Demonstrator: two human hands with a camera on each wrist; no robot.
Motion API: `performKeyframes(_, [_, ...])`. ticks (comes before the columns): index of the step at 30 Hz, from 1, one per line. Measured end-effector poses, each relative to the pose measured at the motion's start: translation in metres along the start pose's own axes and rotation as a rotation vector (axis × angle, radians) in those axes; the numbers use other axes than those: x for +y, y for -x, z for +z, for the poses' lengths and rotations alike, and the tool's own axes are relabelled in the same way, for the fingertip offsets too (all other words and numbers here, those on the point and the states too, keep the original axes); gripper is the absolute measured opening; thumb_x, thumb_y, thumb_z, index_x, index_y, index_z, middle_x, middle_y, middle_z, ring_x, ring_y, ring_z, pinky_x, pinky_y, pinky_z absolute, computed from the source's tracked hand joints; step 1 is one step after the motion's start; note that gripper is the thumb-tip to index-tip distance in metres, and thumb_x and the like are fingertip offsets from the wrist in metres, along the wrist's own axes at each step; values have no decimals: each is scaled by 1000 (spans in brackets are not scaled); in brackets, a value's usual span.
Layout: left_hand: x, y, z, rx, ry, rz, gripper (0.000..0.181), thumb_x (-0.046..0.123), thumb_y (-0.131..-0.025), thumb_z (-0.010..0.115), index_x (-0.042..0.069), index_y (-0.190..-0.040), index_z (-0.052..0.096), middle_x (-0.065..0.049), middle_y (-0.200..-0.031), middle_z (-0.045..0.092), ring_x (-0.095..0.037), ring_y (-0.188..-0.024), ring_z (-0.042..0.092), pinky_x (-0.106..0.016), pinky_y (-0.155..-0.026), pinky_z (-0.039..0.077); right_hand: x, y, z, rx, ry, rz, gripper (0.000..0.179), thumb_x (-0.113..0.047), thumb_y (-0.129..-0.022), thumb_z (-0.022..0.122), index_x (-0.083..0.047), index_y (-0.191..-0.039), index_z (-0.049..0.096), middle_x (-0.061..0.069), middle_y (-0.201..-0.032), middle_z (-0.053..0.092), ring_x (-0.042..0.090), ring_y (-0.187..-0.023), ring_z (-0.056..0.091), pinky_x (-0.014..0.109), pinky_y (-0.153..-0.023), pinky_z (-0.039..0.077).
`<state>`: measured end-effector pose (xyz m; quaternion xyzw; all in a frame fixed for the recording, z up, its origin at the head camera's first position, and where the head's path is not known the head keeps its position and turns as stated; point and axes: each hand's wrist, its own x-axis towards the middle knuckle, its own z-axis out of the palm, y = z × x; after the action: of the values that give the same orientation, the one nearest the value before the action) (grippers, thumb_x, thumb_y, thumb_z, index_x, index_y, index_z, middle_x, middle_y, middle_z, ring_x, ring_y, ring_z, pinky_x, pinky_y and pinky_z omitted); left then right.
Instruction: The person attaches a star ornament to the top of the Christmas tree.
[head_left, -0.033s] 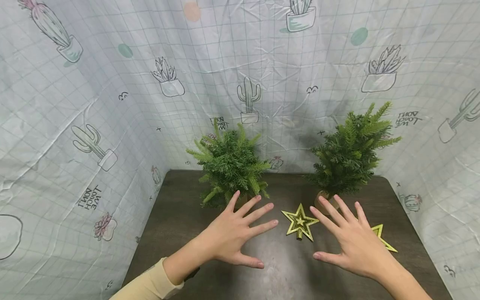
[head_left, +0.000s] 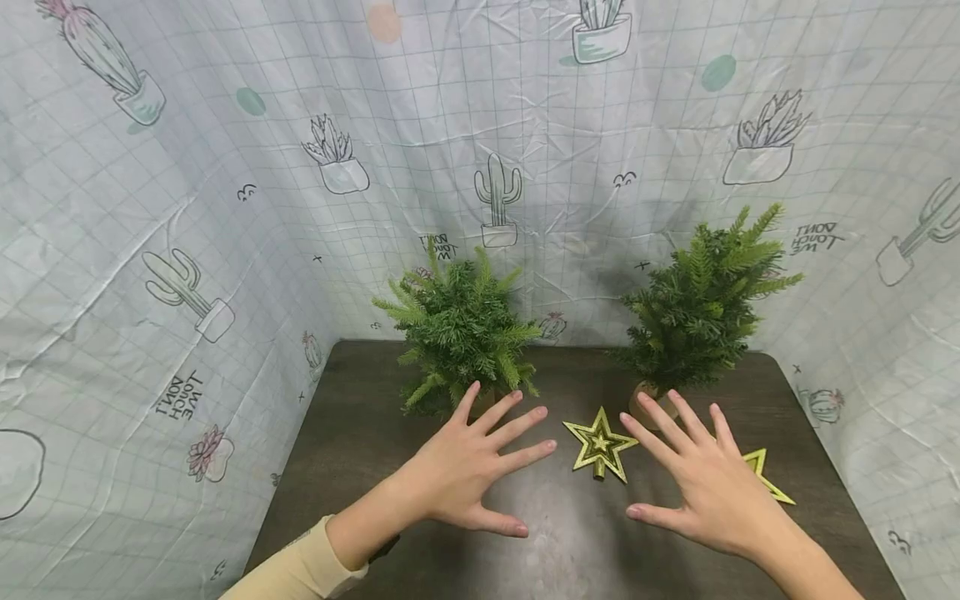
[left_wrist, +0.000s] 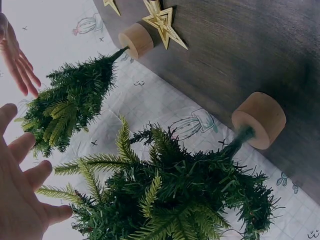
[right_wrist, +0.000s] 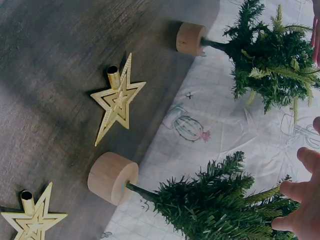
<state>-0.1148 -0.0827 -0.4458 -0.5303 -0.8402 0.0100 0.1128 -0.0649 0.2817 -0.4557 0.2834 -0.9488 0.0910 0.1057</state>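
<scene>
My left hand (head_left: 468, 471) is held over the dark table with its fingers spread and nothing in it. In the head view it overlaps the foot of the left small artificial pine tree (head_left: 465, 325). The right hand (head_left: 708, 492) is likewise spread and holds nothing, in front of the right artificial pine tree (head_left: 697, 308). Between the two hands lies a gold star tree topper (head_left: 600, 444) with a short tube at its lower end. A second gold star topper (head_left: 772, 487) is partly hidden behind the right hand. Both trees stand upright on round wooden bases (left_wrist: 260, 120).
The dark wood-grain table (head_left: 360, 392) has its back edge against a white curtain (head_left: 420, 108) printed with cacti and a grid. The curtain also encloses the left and right sides. Both trees stand near that back edge, with the stars closer to the front.
</scene>
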Motion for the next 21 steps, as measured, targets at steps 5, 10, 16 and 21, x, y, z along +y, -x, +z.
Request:
performKeyframes(5, [0,0,2,0,7,-3,100,92,-86,39,34,-166,26,-2,-174,0,-33,-159,-4,-74,-116,9,0,0,2,-4,-11,4,105,-76,-82,71,-30,-166,29,2,-173,16,37,-158,10,76,-115,1])
performKeyframes(10, [1,1,1,10,19,-2,99,91,-87,40,34,-167,25,-1,-174,-1,-32,-159,-4,-71,-118,7,0,-1,2,39,-25,1,104,-71,-82,75,-28,-166,32,2,-172,19,35,-158,12,74,-116,4])
performKeyframes(16, [0,4,1,106,14,4,95,86,-90,43,30,-165,32,-4,-174,7,-33,-159,4,-68,-118,19,2,-6,6,147,-57,6,92,-67,-88,71,-23,-162,40,4,-169,30,39,-150,32,67,-114,25])
performKeyframes(21, [0,8,7,203,38,-7,88,80,-94,47,26,-163,38,-6,-172,17,-33,-157,16,-61,-117,30,5,-5,14,214,-99,26,82,-61,-93,69,-19,-160,45,10,-161,43,44,-130,53,62,-99,42])
